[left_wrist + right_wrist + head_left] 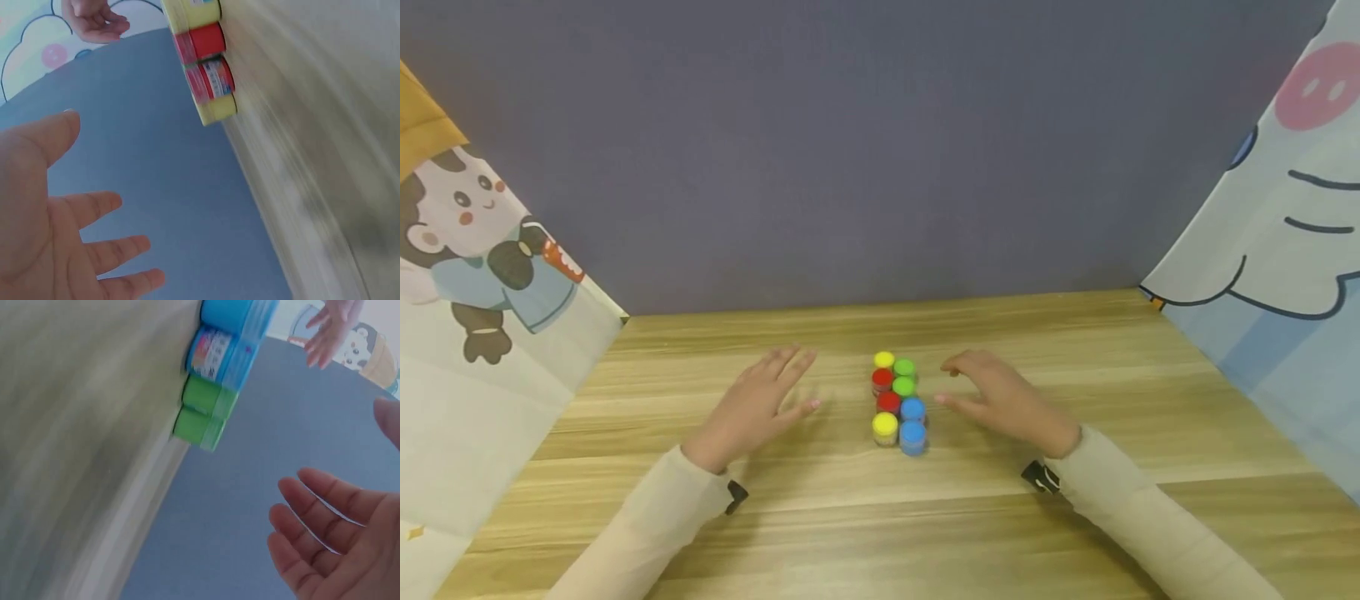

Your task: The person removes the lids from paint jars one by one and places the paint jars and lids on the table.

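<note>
Several small lidded tubs stand upright in two touching columns at mid-table in the head view. In the left column, a far yellow tub point(883, 359), two red tubs point(882, 381) and a near yellow tub point(885, 428) line up. The right column has two green tubs point(904, 387) behind two blue tubs point(913, 437). To the left of them my left hand point(756, 404) hovers with fingers spread, holding nothing. On the opposite side my right hand point(1007, 396) is apart from the tubs, its fingers loosely bent and nothing in them. Labels show on a red tub point(211, 79) and a blue tub point(219, 359).
The wood-grain table point(820, 533) reaches back to a dark grey-blue panel point(880, 150). Cartoon-printed cloths hang at both sides, the left cloth point(542, 367) and the right cloth point(1300, 250). Black straps sit at both wrists, such as the right strap point(1040, 477).
</note>
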`<state>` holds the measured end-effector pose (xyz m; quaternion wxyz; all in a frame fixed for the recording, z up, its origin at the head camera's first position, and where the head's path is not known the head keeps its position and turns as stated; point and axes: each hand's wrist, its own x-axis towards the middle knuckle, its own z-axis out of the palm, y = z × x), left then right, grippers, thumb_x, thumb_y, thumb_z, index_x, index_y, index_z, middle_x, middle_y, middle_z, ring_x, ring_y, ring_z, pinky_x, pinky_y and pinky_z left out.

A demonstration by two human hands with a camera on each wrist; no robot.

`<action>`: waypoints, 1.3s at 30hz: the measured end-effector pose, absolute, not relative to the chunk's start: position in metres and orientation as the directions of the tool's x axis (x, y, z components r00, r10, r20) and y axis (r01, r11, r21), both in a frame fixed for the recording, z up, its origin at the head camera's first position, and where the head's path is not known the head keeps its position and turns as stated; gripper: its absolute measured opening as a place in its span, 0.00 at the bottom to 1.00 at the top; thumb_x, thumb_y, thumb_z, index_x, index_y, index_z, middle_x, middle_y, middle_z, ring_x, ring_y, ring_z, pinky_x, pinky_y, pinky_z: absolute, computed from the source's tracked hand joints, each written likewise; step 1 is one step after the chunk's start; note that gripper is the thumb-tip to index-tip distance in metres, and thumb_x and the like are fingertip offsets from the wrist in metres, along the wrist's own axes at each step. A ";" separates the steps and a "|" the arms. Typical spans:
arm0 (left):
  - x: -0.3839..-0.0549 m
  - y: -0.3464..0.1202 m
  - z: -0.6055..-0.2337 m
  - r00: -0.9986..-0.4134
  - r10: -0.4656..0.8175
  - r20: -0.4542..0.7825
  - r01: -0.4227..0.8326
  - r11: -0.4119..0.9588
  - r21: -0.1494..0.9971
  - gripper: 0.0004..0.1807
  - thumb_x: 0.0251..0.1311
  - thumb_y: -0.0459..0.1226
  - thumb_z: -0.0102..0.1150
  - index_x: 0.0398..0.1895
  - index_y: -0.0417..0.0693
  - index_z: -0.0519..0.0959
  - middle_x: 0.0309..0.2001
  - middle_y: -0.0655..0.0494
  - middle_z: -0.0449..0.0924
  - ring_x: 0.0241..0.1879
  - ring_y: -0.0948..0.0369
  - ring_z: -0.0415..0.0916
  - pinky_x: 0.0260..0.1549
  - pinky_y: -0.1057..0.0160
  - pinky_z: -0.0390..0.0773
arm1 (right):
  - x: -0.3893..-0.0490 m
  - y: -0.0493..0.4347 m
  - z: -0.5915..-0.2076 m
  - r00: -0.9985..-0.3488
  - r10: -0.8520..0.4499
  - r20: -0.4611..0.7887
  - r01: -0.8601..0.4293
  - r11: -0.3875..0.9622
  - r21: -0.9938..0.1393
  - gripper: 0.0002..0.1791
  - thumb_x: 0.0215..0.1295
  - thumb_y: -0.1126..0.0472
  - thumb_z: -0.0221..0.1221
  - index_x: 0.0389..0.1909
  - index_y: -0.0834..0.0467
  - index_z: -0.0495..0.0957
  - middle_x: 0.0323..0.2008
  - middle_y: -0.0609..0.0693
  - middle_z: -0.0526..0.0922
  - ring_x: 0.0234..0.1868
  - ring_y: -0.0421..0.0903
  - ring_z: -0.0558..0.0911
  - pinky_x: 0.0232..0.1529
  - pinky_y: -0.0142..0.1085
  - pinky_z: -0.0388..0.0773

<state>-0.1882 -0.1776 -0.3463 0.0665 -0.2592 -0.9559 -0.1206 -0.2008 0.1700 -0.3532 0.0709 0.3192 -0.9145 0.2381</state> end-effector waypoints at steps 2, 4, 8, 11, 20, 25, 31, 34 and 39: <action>-0.184 -0.174 -0.346 -0.849 0.490 0.197 0.525 0.825 0.211 0.39 0.63 0.54 0.51 0.72 0.48 0.55 0.70 0.40 0.54 0.66 0.39 0.55 0.60 0.36 0.57 | -0.199 0.165 -0.354 -0.784 -0.564 0.259 -0.619 0.679 -0.394 0.22 0.62 0.48 0.60 0.45 0.62 0.76 0.40 0.54 0.79 0.43 0.50 0.77 0.44 0.43 0.75; -0.180 -0.171 -0.347 -0.838 0.505 0.206 0.543 0.807 0.233 0.38 0.63 0.54 0.52 0.72 0.49 0.56 0.69 0.41 0.58 0.64 0.40 0.59 0.58 0.37 0.60 | -0.197 0.160 -0.355 -0.782 -0.579 0.232 -0.619 0.675 -0.401 0.20 0.61 0.47 0.61 0.40 0.62 0.76 0.34 0.51 0.78 0.36 0.47 0.75 0.38 0.38 0.74; -0.173 -0.165 -0.348 -0.820 0.537 0.196 0.572 0.772 0.278 0.37 0.62 0.57 0.51 0.70 0.50 0.60 0.65 0.43 0.65 0.62 0.43 0.65 0.57 0.39 0.63 | -0.193 0.150 -0.359 -0.772 -0.605 0.192 -0.624 0.668 -0.405 0.19 0.58 0.47 0.63 0.35 0.61 0.77 0.27 0.47 0.73 0.29 0.42 0.70 0.31 0.32 0.69; -0.168 -0.160 -0.349 -0.813 0.555 0.177 0.581 0.753 0.309 0.34 0.62 0.56 0.52 0.67 0.49 0.65 0.63 0.47 0.69 0.61 0.46 0.67 0.58 0.42 0.65 | -0.190 0.142 -0.363 -0.779 -0.605 0.163 -0.611 0.675 -0.413 0.17 0.57 0.48 0.64 0.32 0.59 0.77 0.25 0.46 0.72 0.27 0.40 0.67 0.29 0.31 0.68; -0.165 -0.144 -0.358 -0.744 0.603 0.288 0.665 0.623 0.412 0.19 0.53 0.42 0.67 0.48 0.46 0.79 0.45 0.57 0.82 0.45 0.59 0.76 0.47 0.57 0.75 | -0.182 0.125 -0.372 -0.826 -0.552 0.114 -0.550 0.742 -0.384 0.18 0.54 0.46 0.66 0.23 0.55 0.73 0.20 0.43 0.71 0.21 0.37 0.67 0.21 0.29 0.67; -0.161 -0.134 -0.367 -0.746 0.574 0.337 0.652 0.531 0.541 0.11 0.51 0.35 0.68 0.39 0.45 0.82 0.36 0.60 0.82 0.39 0.64 0.76 0.42 0.58 0.76 | -0.178 0.118 -0.375 -0.854 -0.512 0.094 -0.508 0.779 -0.366 0.20 0.54 0.45 0.66 0.19 0.52 0.69 0.15 0.42 0.66 0.17 0.36 0.63 0.17 0.29 0.62; -0.155 -0.121 -0.371 -0.788 0.550 0.276 0.558 0.449 0.698 0.09 0.53 0.33 0.65 0.38 0.43 0.82 0.36 0.55 0.83 0.39 0.62 0.76 0.44 0.52 0.75 | -0.175 0.112 -0.374 -0.875 -0.474 0.098 -0.478 0.815 -0.329 0.20 0.53 0.45 0.67 0.18 0.52 0.68 0.14 0.42 0.66 0.16 0.38 0.64 0.17 0.30 0.63; -0.155 -0.116 -0.372 -0.809 0.542 0.228 0.507 0.447 0.737 0.09 0.55 0.34 0.64 0.39 0.43 0.82 0.35 0.56 0.83 0.37 0.63 0.76 0.42 0.54 0.76 | -0.175 0.109 -0.374 -0.868 -0.483 0.114 -0.493 0.816 -0.301 0.20 0.53 0.47 0.66 0.17 0.52 0.68 0.14 0.42 0.66 0.17 0.38 0.64 0.17 0.30 0.64; -0.155 -0.111 -0.376 -0.832 0.517 0.200 0.461 0.445 0.768 0.08 0.56 0.34 0.63 0.39 0.43 0.82 0.30 0.61 0.80 0.24 0.69 0.69 0.24 0.69 0.72 | -0.174 0.109 -0.375 -0.836 -0.527 0.153 -0.548 0.787 -0.283 0.16 0.52 0.52 0.64 0.17 0.53 0.68 0.15 0.42 0.65 0.18 0.38 0.64 0.17 0.29 0.63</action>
